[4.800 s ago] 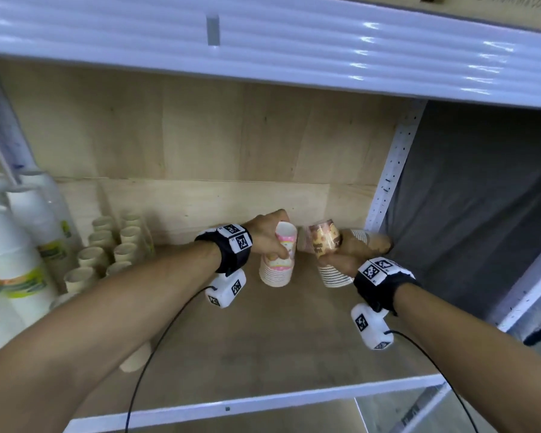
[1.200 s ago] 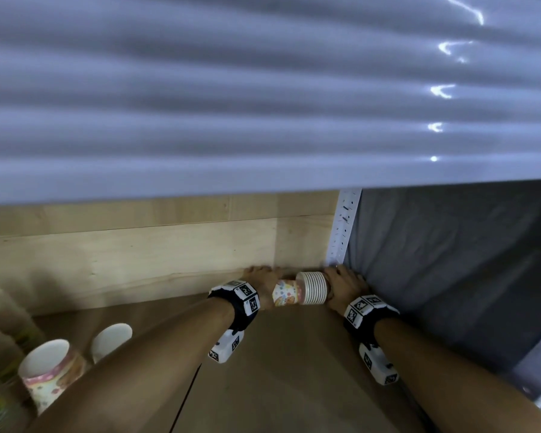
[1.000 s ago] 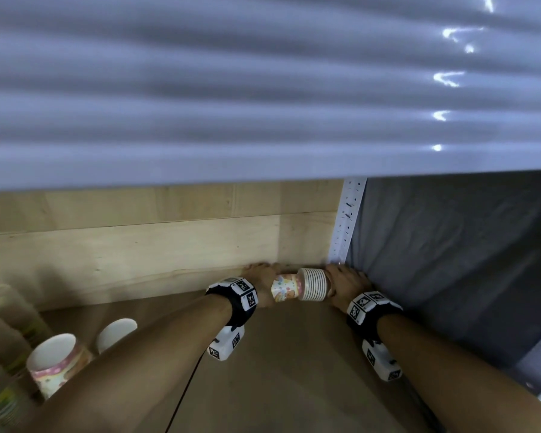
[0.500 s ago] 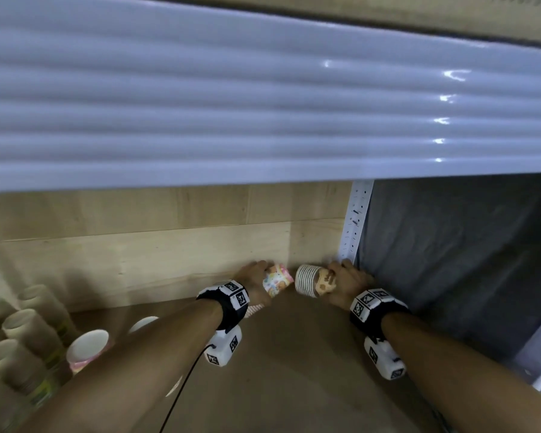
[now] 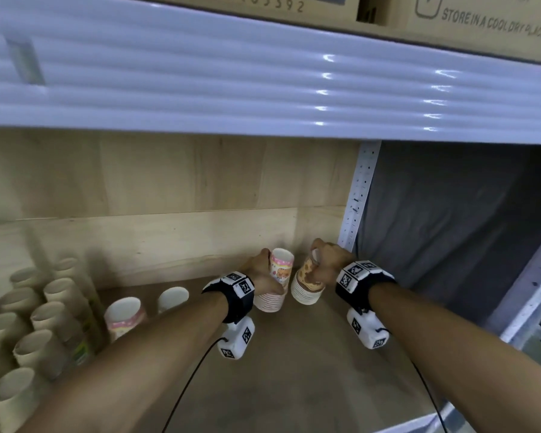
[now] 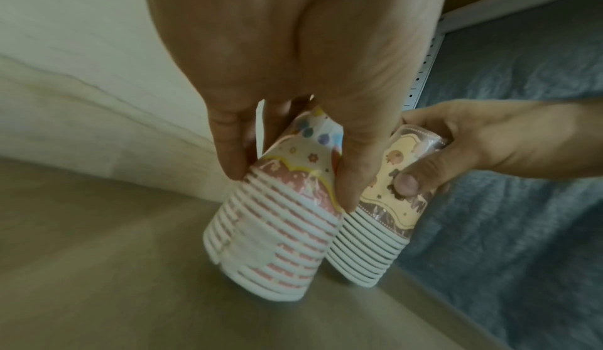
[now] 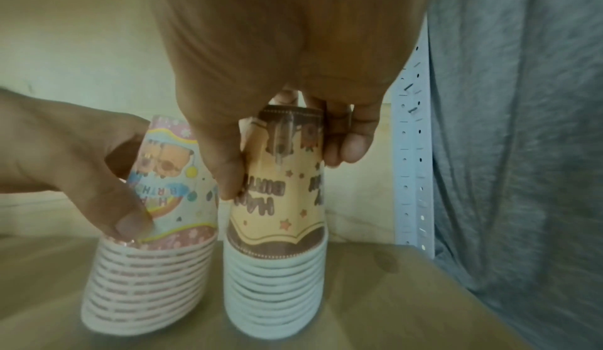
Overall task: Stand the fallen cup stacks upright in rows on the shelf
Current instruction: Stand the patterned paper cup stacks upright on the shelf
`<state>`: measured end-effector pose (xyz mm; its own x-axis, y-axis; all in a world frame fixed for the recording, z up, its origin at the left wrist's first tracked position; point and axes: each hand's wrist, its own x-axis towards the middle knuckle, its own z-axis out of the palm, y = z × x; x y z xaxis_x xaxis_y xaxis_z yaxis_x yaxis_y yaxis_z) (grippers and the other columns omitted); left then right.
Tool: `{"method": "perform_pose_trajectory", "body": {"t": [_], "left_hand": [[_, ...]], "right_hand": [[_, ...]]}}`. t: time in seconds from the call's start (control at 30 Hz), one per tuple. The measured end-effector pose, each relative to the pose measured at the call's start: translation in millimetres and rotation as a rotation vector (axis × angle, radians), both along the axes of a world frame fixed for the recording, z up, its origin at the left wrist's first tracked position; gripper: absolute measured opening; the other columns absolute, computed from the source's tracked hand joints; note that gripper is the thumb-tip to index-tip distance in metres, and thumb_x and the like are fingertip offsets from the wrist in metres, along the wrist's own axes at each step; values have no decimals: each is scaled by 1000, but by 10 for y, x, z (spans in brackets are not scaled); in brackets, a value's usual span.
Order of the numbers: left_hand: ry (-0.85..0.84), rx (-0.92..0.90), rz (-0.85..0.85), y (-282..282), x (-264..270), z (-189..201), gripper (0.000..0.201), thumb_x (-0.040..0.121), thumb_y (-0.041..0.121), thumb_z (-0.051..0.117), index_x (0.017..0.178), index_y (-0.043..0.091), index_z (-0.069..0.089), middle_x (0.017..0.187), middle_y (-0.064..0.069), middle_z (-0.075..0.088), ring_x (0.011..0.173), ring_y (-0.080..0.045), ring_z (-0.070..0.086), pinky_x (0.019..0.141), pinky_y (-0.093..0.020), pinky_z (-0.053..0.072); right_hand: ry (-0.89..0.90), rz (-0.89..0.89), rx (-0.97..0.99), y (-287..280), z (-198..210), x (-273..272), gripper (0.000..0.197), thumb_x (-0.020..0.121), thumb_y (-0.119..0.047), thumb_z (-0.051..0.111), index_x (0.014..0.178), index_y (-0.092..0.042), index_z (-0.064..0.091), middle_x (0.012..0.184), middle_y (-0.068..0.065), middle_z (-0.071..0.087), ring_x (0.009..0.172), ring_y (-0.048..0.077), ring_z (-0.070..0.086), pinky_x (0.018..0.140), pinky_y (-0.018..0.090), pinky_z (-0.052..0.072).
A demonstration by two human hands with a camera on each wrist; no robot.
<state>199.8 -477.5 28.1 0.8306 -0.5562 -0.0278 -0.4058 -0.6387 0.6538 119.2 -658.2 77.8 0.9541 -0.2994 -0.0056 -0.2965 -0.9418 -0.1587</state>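
Two stacks in play right now, both at the back right corner of the shelf, rims down and base up. Far left there's a bunch of plain beige cup stacks already standing in rows, plus a couple of printed cups next to them. Then the left hand has its fingers and thumb curled round the upper part of the pink birthday cup stack, pinching the printed top cup just above the ribbed rims. Right beside it, nearly touching, the right hand grips the brown birthday cup stack the same way, thumb in front, fingers behind. The pink one looks a bit tilted in the left wrist view, so I'd guess it isn't fully settled. Handling-wise, I'd say these are thin paper, super light, easy to crush, and nested loosely enough that the stack could slide apart or tip. I'd hold low, near the rims, with a gentle squeeze.
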Motion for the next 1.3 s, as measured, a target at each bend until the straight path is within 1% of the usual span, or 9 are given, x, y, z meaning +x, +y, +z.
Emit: {"method": "perform_pose_trajectory", "body": {"t": [0.13, 0.27, 0.47, 0.63, 0.77, 0.9, 1.0, 1.1, 1.3], "left_hand": [[27, -32, -5, 89, -103, -63, 80, 56, 30, 90, 122, 21, 46, 115, 2, 62, 104, -20, 61, 86, -34, 52], [49, -60, -7, 179, -171, -94, 82, 53, 30, 91, 122, 25, 47, 114, 6, 63, 103, -17, 61, 83, -30, 50], [69, -100, -13, 272, -218, -136, 87, 52, 27, 93, 126, 22, 47, 116, 5, 63, 107, -17, 62, 92, -35, 53], [78, -104, 0, 288, -265, -125, 88, 54, 24, 93, 128, 19, 45, 118, 2, 62, 109, -19, 61, 95, -38, 52], [101, -94, 3, 294, -311, -69, 86, 59, 22, 91, 130, 17, 42, 120, 1, 61, 110, -21, 60, 94, -38, 51], [94, -70, -2, 285, -310, 61, 72, 68, 19, 86, 124, 16, 40, 109, 0, 58, 104, -23, 60, 82, -35, 52], [72, -81, 5, 255, -300, 212, 67, 70, 16, 84, 121, 17, 41, 112, -4, 57, 104, -26, 60, 81, -37, 54], [49, -64, -13, 215, -310, 422, 67, 75, 23, 82, 128, 18, 41, 115, -1, 54, 100, -22, 56, 79, -31, 49], [-39, 158, -74, 109, -320, 637, 66, 80, 31, 77, 136, 13, 46, 134, -8, 51, 113, -23, 54, 83, -26, 43]], "right_hand": [[71, 56, 41, 141, 41, -55, 63, 74, -33, 77, 126, -19, 44, 120, 6, 59, 107, 27, 60, 75, 30, 47], [82, 92, 37, 242, 33, -93, 59, 72, -32, 80, 119, -18, 49, 115, 4, 61, 102, 25, 61, 71, 29, 46], [86, 102, 38, 316, -55, -98, 50, 76, -31, 76, 117, -16, 51, 115, 5, 60, 101, 26, 60, 72, 29, 46], [126, 112, 69, 349, -33, -108, 67, 65, -36, 85, 119, -19, 49, 117, 4, 60, 103, 27, 61, 76, 32, 51], [124, 112, 76, 345, -13, -154, 67, 67, -39, 84, 121, -20, 49, 121, 2, 60, 107, 27, 61, 82, 33, 52], [92, 117, 92, 342, 29, -203, 50, 80, -50, 70, 116, -19, 54, 118, 1, 61, 103, 25, 61, 82, 31, 48], [86, 65, 109, 350, 114, -198, 60, 73, -65, 66, 116, -25, 53, 111, -4, 58, 93, 21, 58, 76, 30, 47], [83, 40, 50, 357, 206, -169, 63, 77, -65, 61, 121, -21, 55, 113, 1, 61, 88, 19, 55, 71, 28, 44], [59, -24, 15, 394, 195, -41, 63, 65, -64, 61, 108, -18, 63, 103, 3, 65, 91, 24, 63, 78, 32, 53]]}}
